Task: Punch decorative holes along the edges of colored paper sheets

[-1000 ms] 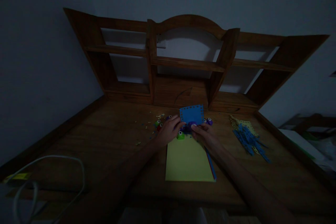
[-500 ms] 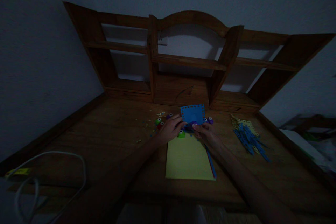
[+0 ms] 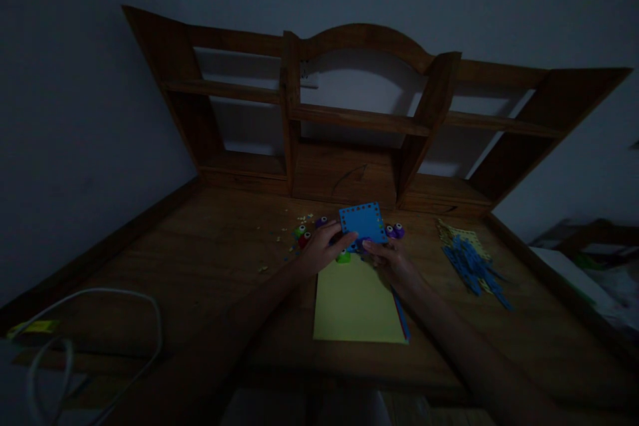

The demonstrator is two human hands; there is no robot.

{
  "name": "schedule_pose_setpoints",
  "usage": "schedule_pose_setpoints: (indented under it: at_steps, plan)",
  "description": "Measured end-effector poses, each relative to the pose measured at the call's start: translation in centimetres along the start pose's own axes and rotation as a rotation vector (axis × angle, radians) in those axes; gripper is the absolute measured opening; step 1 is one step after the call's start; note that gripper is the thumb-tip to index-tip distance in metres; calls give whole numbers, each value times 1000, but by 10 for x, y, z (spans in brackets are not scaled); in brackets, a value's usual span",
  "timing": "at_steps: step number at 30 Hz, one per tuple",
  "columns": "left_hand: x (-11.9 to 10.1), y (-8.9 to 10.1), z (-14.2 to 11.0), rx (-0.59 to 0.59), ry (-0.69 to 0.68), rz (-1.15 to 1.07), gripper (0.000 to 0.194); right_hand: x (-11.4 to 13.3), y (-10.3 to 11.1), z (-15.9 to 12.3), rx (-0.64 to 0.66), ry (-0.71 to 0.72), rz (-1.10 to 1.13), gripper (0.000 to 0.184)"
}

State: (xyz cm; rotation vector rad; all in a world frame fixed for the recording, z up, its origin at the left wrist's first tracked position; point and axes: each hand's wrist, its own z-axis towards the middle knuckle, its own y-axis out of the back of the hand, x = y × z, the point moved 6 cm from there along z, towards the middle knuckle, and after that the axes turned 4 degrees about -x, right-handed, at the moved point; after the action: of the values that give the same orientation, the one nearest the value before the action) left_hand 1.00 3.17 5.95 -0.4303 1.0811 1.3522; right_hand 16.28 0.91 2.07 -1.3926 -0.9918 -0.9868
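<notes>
My left hand (image 3: 323, 249) is closed on a blue sheet of paper (image 3: 360, 221), its thumb lying over the lower left corner. Small punched holes run along several edges of that sheet. In my right hand (image 3: 392, 258) is a small purple craft punch (image 3: 367, 244), pressed at the sheet's lower edge. Just below the hands sits a green punch with an eye (image 3: 343, 257). Under it lies a stack of paper with a yellow sheet (image 3: 360, 303) on top. A red punch (image 3: 304, 239) and a green one (image 3: 299, 231) stand left of my left hand.
Purple punches (image 3: 395, 231) stand right of the blue sheet. Blue paper strips (image 3: 472, 265) lie piled at the right by a yellow punched piece (image 3: 469, 237). Tiny paper bits (image 3: 304, 218) are scattered at the left. A wooden shelf (image 3: 349, 173) backs the desk; a white cable (image 3: 157, 319) curls front left.
The blue sheet has turned anticlockwise and shifted slightly left and down. My left thumb now lies further across it. The purple punch stays at its lower edge.
</notes>
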Motion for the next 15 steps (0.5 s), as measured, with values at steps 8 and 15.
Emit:
schedule_pose_setpoints:
  at_steps: [8, 15]
  plan:
    - [10, -9, -1, 76, 17, -25, 34, 2, -4, -4, 23, 14, -95, 22]
    - [19, -1, 1, -7, 75, 58, 39, 2, -4, -2, 46, 59, -269, 26]
